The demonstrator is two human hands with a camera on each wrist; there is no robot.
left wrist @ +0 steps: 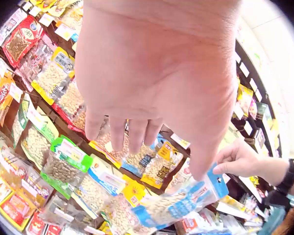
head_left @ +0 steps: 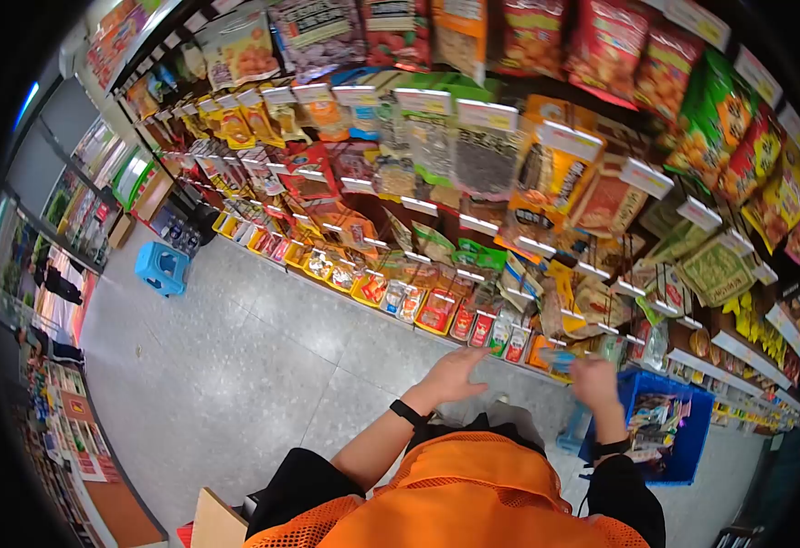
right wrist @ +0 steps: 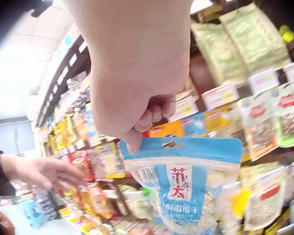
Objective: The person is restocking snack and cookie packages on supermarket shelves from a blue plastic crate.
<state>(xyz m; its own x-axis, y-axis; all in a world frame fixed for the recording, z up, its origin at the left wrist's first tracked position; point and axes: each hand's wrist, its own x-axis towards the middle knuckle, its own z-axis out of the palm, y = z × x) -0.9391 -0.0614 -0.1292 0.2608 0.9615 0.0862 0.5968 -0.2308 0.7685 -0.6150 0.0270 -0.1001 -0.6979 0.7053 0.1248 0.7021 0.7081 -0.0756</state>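
Note:
My right hand (head_left: 594, 382) pinches a blue-and-clear bag of pumpkin seeds (right wrist: 186, 191) by its top edge, near one corner of the hanging hole. The bag hangs upright with its printed front facing the right wrist camera. To its left is my left hand (head_left: 455, 376), holding nothing, its fingers extended toward the shelf. In the left wrist view, the bag (left wrist: 179, 203) overlaps the left thumb tip. Behind both hands, snack packets hang from hooks, among them a green-edged bag (left wrist: 63, 169) of dark seeds or nuts.
A blue crate (head_left: 698, 443) with packets in it stands right of my right hand. Price tags stick out from the shelf rows. Yellow trays (head_left: 368, 290) line the lowest shelf. A blue stool (head_left: 162, 268) stands on the grey tiled floor (head_left: 272, 365) at left.

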